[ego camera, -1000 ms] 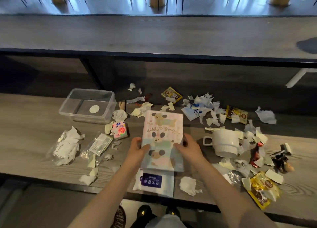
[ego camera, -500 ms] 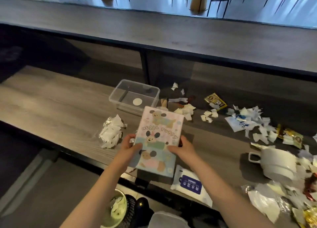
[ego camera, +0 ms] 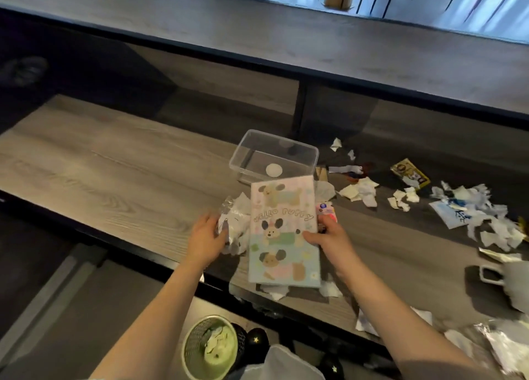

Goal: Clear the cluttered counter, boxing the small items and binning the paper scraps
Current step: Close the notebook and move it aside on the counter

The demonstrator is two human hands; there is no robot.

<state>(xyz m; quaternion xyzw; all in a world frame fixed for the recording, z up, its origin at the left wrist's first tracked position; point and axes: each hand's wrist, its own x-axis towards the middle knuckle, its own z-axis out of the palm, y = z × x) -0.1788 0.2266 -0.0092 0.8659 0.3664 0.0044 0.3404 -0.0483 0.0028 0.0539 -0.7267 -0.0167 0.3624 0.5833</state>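
Pinching the puppy notebook (ego camera: 283, 230) at its right edge, thumb on the cover, the right hand (ego camera: 329, 236) holds it low over the counter (ego camera: 114, 179), just in front of the clear box (ego camera: 286, 140). The left hand (ego camera: 206, 236) touches a crumpled wrapper (ego camera: 236, 222) beside it; whether it grips cannot be told. Paper scraps (ego camera: 472, 208) litter the right. The bin (ego camera: 187, 342) stands on the floor under the counter's edge, probably so that scraps can be dropped straight in.

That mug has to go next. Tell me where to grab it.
Grip the white mug by its handle, coming in from its left. The loop sticks out sideways over bare counter, while scraps crowd the body's other sides.
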